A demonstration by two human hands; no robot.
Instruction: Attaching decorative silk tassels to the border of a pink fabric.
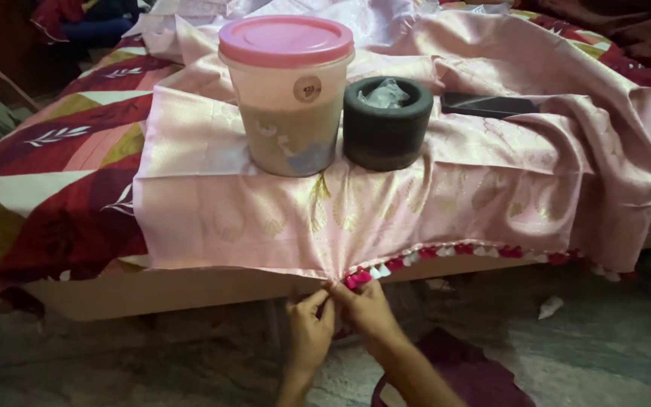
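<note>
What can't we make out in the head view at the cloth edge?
- Anything pinched between the left hand and right hand: fingers cover it, too small.
- Tassels beyond the right hand: blurred, knots unreadable.
- Tub contents: cloudy wall.
- Black pot inside: crumpled plastic hides it.
- Dark cloth on the floor: cut by the bottom edge.

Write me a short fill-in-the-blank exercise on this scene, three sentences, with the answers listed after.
1. Both hands, the left hand and the right hand, pinch the hem of the ____ cloth.
2. The clear tub has a ____ lid.
3. The dark round weight stands to the ____ of the tub in the picture.

Answers: pink; pink; right
</note>
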